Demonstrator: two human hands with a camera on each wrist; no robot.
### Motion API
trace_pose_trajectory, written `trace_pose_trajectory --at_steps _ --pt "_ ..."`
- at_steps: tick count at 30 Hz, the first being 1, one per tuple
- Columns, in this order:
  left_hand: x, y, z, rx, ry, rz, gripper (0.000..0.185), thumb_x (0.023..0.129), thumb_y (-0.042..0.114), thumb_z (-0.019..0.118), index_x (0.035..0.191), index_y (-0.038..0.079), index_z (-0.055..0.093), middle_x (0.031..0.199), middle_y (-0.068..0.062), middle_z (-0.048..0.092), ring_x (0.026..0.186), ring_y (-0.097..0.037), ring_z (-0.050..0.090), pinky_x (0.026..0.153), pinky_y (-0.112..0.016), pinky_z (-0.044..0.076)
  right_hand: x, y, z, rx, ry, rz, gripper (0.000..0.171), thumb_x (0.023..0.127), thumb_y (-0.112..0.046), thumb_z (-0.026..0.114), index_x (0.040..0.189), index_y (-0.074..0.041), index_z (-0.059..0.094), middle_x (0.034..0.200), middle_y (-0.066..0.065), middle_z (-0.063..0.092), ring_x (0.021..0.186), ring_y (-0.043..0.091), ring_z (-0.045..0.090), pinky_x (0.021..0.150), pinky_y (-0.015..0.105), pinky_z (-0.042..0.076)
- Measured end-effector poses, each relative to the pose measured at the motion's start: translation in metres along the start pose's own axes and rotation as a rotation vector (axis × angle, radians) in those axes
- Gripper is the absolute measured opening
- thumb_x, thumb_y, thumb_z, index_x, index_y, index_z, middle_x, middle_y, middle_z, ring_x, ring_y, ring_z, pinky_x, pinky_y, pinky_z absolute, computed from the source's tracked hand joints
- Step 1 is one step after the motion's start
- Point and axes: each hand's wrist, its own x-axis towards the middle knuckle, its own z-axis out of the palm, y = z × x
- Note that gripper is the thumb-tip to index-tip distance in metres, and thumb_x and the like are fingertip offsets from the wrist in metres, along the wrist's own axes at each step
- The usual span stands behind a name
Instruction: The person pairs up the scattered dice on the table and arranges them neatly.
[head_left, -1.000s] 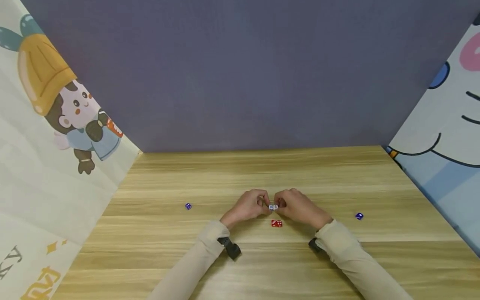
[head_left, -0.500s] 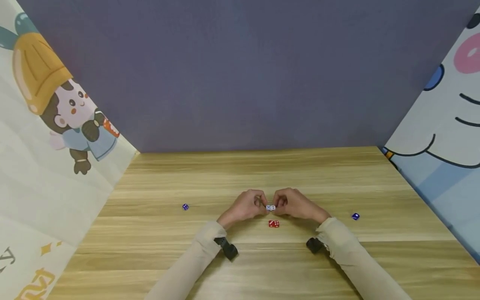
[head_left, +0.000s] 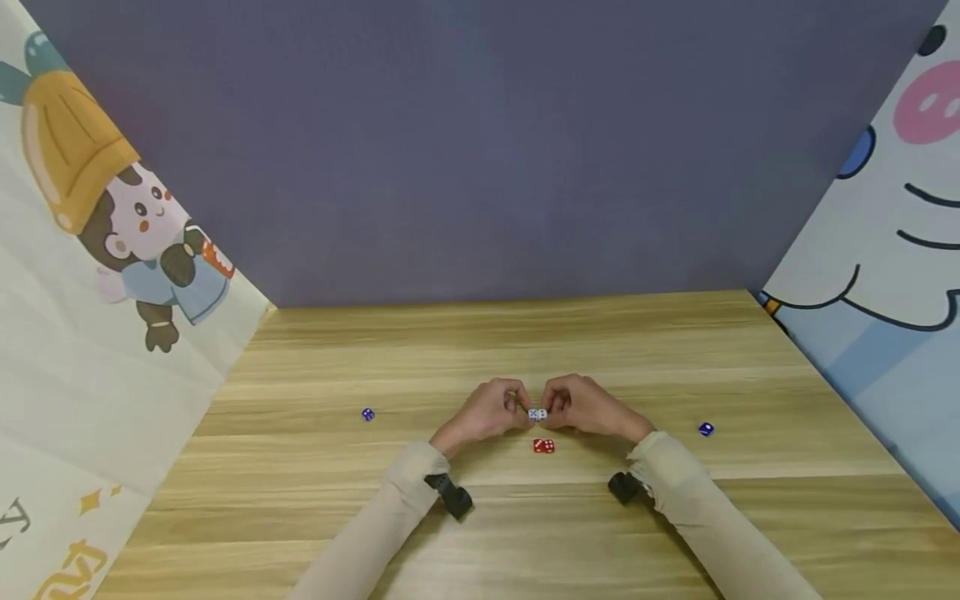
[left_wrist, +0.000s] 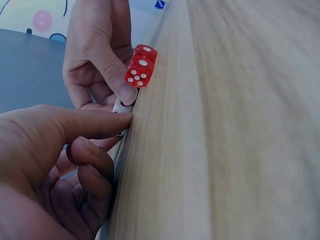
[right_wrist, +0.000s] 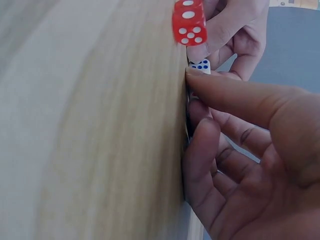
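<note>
Two white dice stand side by side on the wooden table, the left one (head_left: 532, 414) with blue pips up and the right one (head_left: 542, 414) touching or nearly touching it. My left hand (head_left: 489, 411) pinches the left die between thumb and fingers. From the other side, my right hand (head_left: 591, 407) pinches the right die the same way. In the wrist views the fingertips cover most of both; a white die (right_wrist: 202, 65) with blue pips peeks out in the right wrist view. Just nearer to me lies a pair of red dice (head_left: 543, 446), side by side.
One blue die (head_left: 367, 414) lies off to the left, another blue die (head_left: 707, 429) to the right. A grey-blue panel (head_left: 510, 150) rises behind the table (head_left: 420, 350). Cartoon-printed sheets flank it left and right.
The whole head view slides slightly, so everything sits a bit further left in it. Both hands keep their pinch on the white dice, which stay together behind the red pair.
</note>
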Motion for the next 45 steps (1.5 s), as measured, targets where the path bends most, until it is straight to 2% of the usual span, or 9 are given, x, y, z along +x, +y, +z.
trace_pose_trajectory --at_steps 8,13,16,19,25,29,38,42,45 --pt "0.000 0.001 -0.001 0.013 0.002 -0.017 0.019 0.083 0.011 0.080 0.095 0.015 0.067 0.053 0.004 0.051 0.042 -0.007 0.041 0.041 -0.021 0.032 0.002 -0.002 -0.002 -0.017 0.000 0.005 0.013 0.085 -0.010 0.079 0.088 -0.006 0.067 0.073 0.006 0.063 0.056 0.016 0.056 0.047 0.030 0.049" --pt "0.001 0.005 -0.004 -0.013 -0.018 -0.016 0.022 0.083 0.010 0.081 0.099 0.013 0.066 0.054 0.003 0.050 0.043 -0.008 0.042 0.041 -0.021 0.034 0.001 -0.004 -0.005 -0.021 -0.003 0.006 0.013 0.085 -0.010 0.078 0.089 -0.007 0.067 0.073 0.006 0.064 0.057 0.017 0.057 0.048 0.030 0.050" --pt "-0.001 0.006 -0.009 -0.058 -0.042 -0.004 0.026 0.083 0.010 0.081 0.104 0.009 0.065 0.054 0.003 0.049 0.043 -0.008 0.041 0.043 -0.021 0.036 0.000 -0.004 -0.007 -0.021 -0.004 0.012 0.013 0.086 -0.010 0.078 0.090 -0.006 0.067 0.074 0.007 0.064 0.058 0.017 0.057 0.048 0.030 0.050" --pt "-0.008 0.003 -0.018 -0.082 -0.038 -0.001 0.029 0.084 0.010 0.080 0.109 0.005 0.065 0.053 0.004 0.046 0.044 -0.007 0.039 0.045 -0.020 0.036 -0.001 -0.004 -0.008 -0.022 -0.004 0.011 0.014 0.086 -0.011 0.078 0.090 -0.006 0.066 0.074 0.007 0.064 0.058 0.017 0.056 0.048 0.029 0.049" --pt "-0.033 -0.011 -0.048 -0.042 0.062 -0.041 0.029 0.086 0.012 0.079 0.110 0.005 0.064 0.052 0.006 0.041 0.045 -0.006 0.033 0.045 -0.021 0.030 -0.003 -0.005 -0.009 -0.014 -0.007 0.005 0.015 0.086 -0.012 0.078 0.090 -0.004 0.066 0.075 0.008 0.063 0.057 0.017 0.054 0.047 0.026 0.046" --pt "-0.057 -0.023 -0.072 -0.015 0.136 -0.075 0.026 0.087 0.014 0.077 0.109 0.006 0.065 0.052 0.005 0.040 0.046 -0.007 0.033 0.045 -0.021 0.030 -0.004 -0.005 -0.009 -0.007 -0.009 -0.004 0.016 0.086 -0.013 0.078 0.091 -0.004 0.066 0.075 0.009 0.063 0.056 0.016 0.053 0.047 0.025 0.045" --pt "-0.112 -0.045 -0.127 0.064 0.242 -0.147 0.025 0.092 0.015 0.071 0.112 0.002 0.064 0.055 0.001 0.043 0.045 -0.009 0.033 0.046 -0.024 0.032 -0.003 0.001 -0.010 0.017 -0.022 -0.004 0.015 0.087 -0.014 0.078 0.091 -0.006 0.067 0.076 0.009 0.064 0.056 0.014 0.054 0.047 0.026 0.047" --pt "-0.126 -0.052 -0.142 0.136 0.285 -0.196 0.026 0.091 0.014 0.072 0.112 0.001 0.063 0.054 -0.001 0.047 0.044 -0.008 0.033 0.044 -0.022 0.029 -0.002 0.001 -0.009 0.017 -0.025 -0.012 0.016 0.086 -0.015 0.079 0.091 -0.006 0.067 0.076 0.009 0.064 0.056 0.014 0.053 0.046 0.026 0.046" --pt "-0.131 -0.054 -0.149 0.194 0.303 -0.234 0.027 0.089 0.014 0.073 0.111 0.000 0.063 0.052 0.001 0.046 0.044 -0.008 0.031 0.043 -0.022 0.026 -0.003 0.002 -0.008 0.016 -0.020 -0.005 0.017 0.086 -0.015 0.079 0.092 -0.005 0.066 0.076 0.009 0.064 0.056 0.015 0.053 0.046 0.026 0.046"
